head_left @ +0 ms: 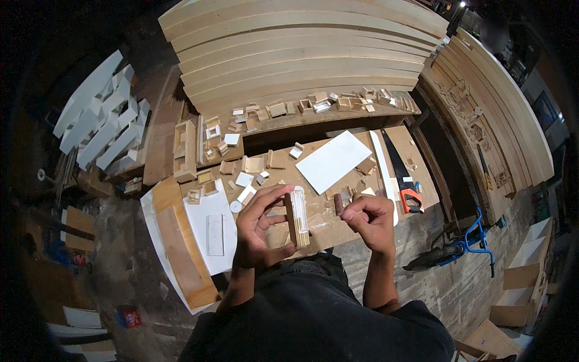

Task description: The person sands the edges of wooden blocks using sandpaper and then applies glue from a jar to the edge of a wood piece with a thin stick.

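My left hand (253, 232) is closed around the ends of a small wooden block (298, 218), holding it upright above the worktable's near edge. White streaks that look like glue or filler cover the block's face. My right hand (373, 222) pinches a short reddish-brown piece (339, 204), held apart from the block; whether it is folded sandpaper or a stick I cannot tell. Beyond my hands, a white rectangular panel (335, 161) lies on the worktable (277, 145). Small wooden box pieces (254, 163) and white offcuts (244, 180) are scattered left of the panel.
A handsaw (412, 200) with an orange handle lies on the right beside a long white strip (383, 175). Stacked pale boards (301, 54) rise behind a shelf of small wooden boxes (276, 109). White pieces (111, 120) are piled far left; a blue-framed bike (470, 235) stands right.
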The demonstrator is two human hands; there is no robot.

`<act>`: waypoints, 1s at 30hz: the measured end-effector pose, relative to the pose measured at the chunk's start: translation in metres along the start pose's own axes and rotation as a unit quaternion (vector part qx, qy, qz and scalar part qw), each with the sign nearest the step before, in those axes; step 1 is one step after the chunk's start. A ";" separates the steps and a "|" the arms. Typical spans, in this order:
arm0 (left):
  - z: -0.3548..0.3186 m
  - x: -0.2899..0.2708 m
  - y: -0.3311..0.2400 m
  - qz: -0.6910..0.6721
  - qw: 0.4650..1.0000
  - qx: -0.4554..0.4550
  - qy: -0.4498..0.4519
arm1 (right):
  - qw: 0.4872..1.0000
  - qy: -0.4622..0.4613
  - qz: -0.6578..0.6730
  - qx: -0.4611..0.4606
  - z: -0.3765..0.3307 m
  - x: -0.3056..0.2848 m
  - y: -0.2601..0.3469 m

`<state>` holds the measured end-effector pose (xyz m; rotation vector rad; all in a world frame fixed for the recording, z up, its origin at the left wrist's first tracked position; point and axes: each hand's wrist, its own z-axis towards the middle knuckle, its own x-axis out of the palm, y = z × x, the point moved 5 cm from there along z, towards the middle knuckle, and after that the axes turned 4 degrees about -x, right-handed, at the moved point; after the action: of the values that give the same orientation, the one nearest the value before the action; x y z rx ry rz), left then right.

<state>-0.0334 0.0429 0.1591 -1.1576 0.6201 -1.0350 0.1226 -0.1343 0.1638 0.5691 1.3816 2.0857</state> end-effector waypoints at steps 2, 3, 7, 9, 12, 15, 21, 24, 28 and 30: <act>0.002 0.004 0.000 0.013 1.000 0.002 -0.005 | 1.000 -0.012 -0.004 0.004 -0.002 -0.005 0.001; 0.003 0.005 -0.001 0.020 1.000 0.007 -0.005 | 1.000 -0.018 -0.006 0.006 -0.003 -0.007 0.001; 0.007 0.010 -0.003 0.046 0.999 0.004 0.003 | 0.996 -0.083 -0.001 -0.039 -0.008 -0.014 0.004; 0.007 0.011 0.000 0.059 0.998 0.008 0.014 | 0.993 -0.101 -0.003 -0.057 -0.010 -0.014 0.004; 0.008 0.012 -0.001 0.051 0.998 0.013 0.017 | 0.988 -0.107 -0.080 -0.079 -0.013 -0.006 0.011; 0.006 0.006 -0.003 0.028 1.000 0.008 0.008 | 0.973 -0.091 -0.143 -0.159 -0.020 0.005 0.018; -0.003 -0.014 -0.004 0.015 1.000 -0.009 0.001 | 0.981 -0.079 -0.108 -0.142 -0.031 0.021 0.007; -0.010 -0.026 -0.004 0.014 1.000 -0.008 -0.001 | 0.980 -0.091 -0.085 -0.154 -0.031 0.028 0.006; -0.020 -0.041 -0.006 0.012 1.000 -0.013 0.015 | 0.975 -0.132 -0.086 -0.159 -0.024 0.045 0.006; -0.026 -0.046 -0.005 0.015 1.000 -0.023 0.013 | 0.975 -0.122 -0.094 -0.161 -0.020 0.055 0.003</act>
<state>-0.0771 0.0728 0.1510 -1.1736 0.6822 -1.0169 0.0685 -0.1129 0.1613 0.5152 0.8998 1.9571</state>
